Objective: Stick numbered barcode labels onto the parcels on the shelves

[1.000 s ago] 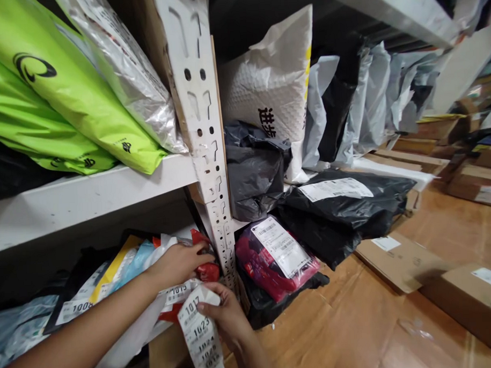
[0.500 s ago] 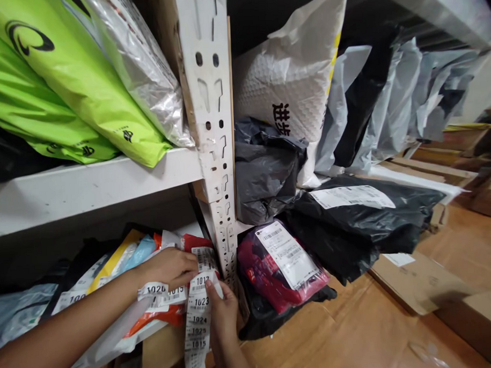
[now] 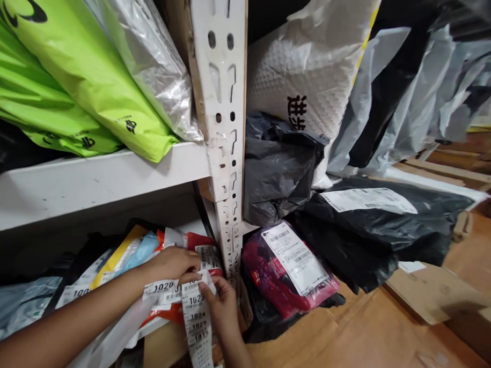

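Note:
My right hand (image 3: 223, 300) pinches a long white strip of printed number labels (image 3: 199, 336) between thumb and fingers. The strip hangs down, with numbers such as 1023 and 1024 on it. My left hand (image 3: 178, 264) reaches in from the left, its fingers curled closed beside the strip's upper end; what lies between them is hidden. Just behind its fingertips is a red parcel (image 3: 199, 240) with a barcode label. Below the left wrist shows a white label numbered 1020 (image 3: 164, 287).
A perforated white shelf post (image 3: 224, 152) stands ahead of my hands. Green bags (image 3: 84, 77) fill the shelf above. To the right are a pink parcel in clear plastic (image 3: 288, 306), black bags (image 3: 395, 221) and a white padded mailer (image 3: 301, 69). Cardboard boxes (image 3: 430, 290) lie on the floor.
The view has shifted, so the post and parcels sit further right in the picture. My hands stay close together at the strip's upper end, and the right hand still grips it.

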`<state>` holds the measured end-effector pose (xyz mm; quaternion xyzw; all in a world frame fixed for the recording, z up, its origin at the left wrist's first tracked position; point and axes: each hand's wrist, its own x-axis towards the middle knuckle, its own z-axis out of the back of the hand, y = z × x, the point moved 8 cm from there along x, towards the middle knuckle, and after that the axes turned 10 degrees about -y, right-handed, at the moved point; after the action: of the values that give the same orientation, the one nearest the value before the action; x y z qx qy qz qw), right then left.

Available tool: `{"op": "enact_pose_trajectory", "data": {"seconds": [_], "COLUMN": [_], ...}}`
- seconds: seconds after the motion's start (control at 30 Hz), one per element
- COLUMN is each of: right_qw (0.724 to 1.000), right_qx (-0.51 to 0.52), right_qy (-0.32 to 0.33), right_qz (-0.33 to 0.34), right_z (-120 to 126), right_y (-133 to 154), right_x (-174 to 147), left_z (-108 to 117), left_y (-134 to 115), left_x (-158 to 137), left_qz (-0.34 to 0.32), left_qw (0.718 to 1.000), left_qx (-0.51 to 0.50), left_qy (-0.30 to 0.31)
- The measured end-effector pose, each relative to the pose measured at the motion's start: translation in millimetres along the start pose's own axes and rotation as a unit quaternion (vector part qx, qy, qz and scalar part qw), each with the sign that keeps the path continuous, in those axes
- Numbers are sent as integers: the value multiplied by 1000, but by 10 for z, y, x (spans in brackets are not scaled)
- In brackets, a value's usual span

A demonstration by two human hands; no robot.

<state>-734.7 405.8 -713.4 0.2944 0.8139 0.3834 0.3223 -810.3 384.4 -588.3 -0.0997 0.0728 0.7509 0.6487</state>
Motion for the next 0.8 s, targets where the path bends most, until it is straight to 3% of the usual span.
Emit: {"op": "enact_pose_trajectory", "data": {"seconds": [0.1, 0.4, 0.7, 0.8], "right_qw": [1000, 998, 989, 993], "right_qx": [-5, -17, -1, 36], "right_qy": [10, -63, -143, -109], "right_qz": [0, -19, -29, -39], "right_z": [43, 222, 243, 147], "right_y": [60, -18, -167, -180], "right_x": [15, 6, -115, -150], "left_z": [17, 39, -46, -67], "left_y": [29, -17, -50, -94], "left_x": [23, 77, 94, 110], "left_qz": [17, 49, 80, 81], "left_qw": [1000, 997, 992, 991], "left_qx": [6, 47, 96, 107], "left_qy": [14, 41, 21, 12]}}
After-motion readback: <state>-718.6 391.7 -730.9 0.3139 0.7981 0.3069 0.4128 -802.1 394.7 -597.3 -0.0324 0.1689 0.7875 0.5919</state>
